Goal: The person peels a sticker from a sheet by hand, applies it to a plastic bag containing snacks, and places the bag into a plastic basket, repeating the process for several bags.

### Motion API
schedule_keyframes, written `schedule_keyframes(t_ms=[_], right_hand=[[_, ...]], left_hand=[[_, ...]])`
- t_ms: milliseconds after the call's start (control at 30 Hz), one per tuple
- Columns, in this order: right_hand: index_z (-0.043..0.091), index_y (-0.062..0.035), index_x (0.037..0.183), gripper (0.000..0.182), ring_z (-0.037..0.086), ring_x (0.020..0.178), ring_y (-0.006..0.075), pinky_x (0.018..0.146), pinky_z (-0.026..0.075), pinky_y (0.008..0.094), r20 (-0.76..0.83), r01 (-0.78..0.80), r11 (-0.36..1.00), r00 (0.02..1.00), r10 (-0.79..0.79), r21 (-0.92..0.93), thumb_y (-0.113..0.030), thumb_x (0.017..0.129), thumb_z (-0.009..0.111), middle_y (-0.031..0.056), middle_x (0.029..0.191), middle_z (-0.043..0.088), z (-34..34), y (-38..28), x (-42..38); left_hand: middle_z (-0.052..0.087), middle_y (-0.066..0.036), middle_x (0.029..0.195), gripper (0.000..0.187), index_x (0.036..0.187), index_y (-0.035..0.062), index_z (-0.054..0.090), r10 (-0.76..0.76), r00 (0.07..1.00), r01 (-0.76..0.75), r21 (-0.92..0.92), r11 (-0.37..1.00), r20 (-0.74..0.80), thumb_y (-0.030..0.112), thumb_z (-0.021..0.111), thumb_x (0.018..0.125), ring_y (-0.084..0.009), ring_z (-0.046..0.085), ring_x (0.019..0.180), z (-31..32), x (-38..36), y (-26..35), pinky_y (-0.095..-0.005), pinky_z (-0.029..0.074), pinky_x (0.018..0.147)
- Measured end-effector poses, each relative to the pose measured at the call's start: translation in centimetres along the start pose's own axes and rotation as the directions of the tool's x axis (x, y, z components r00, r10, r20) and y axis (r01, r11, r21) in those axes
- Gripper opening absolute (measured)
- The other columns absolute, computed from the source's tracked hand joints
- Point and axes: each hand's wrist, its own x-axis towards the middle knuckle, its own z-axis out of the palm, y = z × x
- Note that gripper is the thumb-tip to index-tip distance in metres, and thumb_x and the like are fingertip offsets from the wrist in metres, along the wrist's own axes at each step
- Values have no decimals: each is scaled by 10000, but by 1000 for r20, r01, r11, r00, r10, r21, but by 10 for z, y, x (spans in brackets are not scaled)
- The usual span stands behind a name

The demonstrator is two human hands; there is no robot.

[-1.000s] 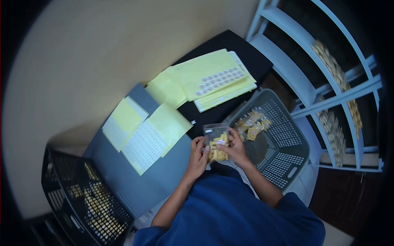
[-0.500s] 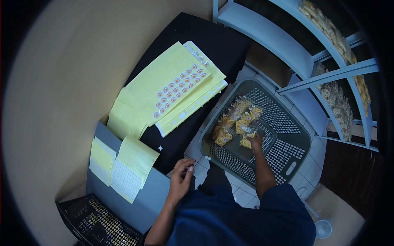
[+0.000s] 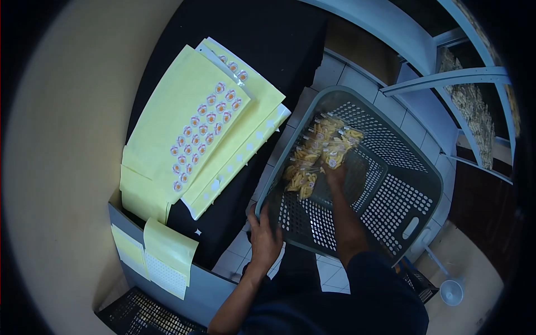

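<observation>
A large grey-green basket point(image 3: 324, 93) with perforated walls stands on the tiled floor. Small clear packets of yellow snacks point(image 3: 305, 153) lie together in its left part. My right hand point(image 3: 335, 174) reaches into the basket and touches a packet point(image 3: 334, 161) with a round sticker; its fingers are mostly hidden, so its grip is unclear. At the basket's near left rim is my left hand point(image 3: 264, 239), its fingers spread and resting against the edge, holding no packet.
Yellow sticker sheets point(image 3: 162, 111) lie on a black-covered table point(image 3: 262, 33) at the left. A grey box point(image 3: 212, 285) with sheets over its edge and a black crate point(image 3: 139, 312) are below. Shelves point(image 3: 441, 81) with bagged goods stand right.
My left hand has moved from open air onto the basket's rim, its fingers spreading. My right hand is now further left among the packets. The whole view has shifted.
</observation>
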Motion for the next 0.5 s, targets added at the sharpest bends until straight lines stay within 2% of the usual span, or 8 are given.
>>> schedule_keyframes(t_ms=[100,167,200,300,400,500], right_hand=[[360,31,1478,1148,485,1306,443,1122,408,475,-49,90,954,996,-79,287,-531,636,902,271,1449,455,10,0,35],[324,45,1486,1194,463,1326,433,1141,383,460,-121,-42,999,992,38,-27,-508,615,926,270,1459,438,-11,-60,10],[306,53,1490,1219,452,1337,428,1151,371,453,-170,-117,977,982,87,-179,-496,605,938,269,1463,430,-21,-83,-4],[205,64,1522,1349,406,1379,420,1182,325,441,-305,-208,952,943,134,-225,-465,552,978,276,1501,375,-24,-85,-6],[125,74,1534,1409,398,1386,405,1198,301,429,-352,172,974,911,-215,-150,-415,542,998,285,1509,341,-30,-59,17],[128,77,1532,1363,388,1393,390,1209,287,416,-212,387,874,918,-336,292,-368,579,994,280,1498,349,-26,-52,36]], left_hand=[[232,-333,1520,715,1500,28,345,7,1000,-7,53,999,-3,-18,668,864,-551,434,1325,1,-1,-5,-528,459,1076],[232,-310,1518,727,1504,72,355,15,1000,-14,66,998,-12,-6,686,862,-532,459,1319,4,-1,-10,-499,457,1101],[232,-309,1518,721,1502,74,359,11,1000,-10,52,999,-9,-7,684,863,-530,456,1322,4,-2,-8,-500,457,1101],[228,-305,1520,704,1497,77,371,3,1000,-3,19,1000,-8,-8,678,869,-525,447,1332,0,-2,-1,-500,457,1101],[217,-300,1527,683,1491,77,381,8,1000,-8,6,1000,-7,-2,672,879,-525,439,1339,0,-1,-1,-499,454,1103],[200,-299,1535,663,1484,77,390,28,1000,-29,16,999,6,5,668,887,-526,434,1343,3,-2,-4,-495,454,1107]])
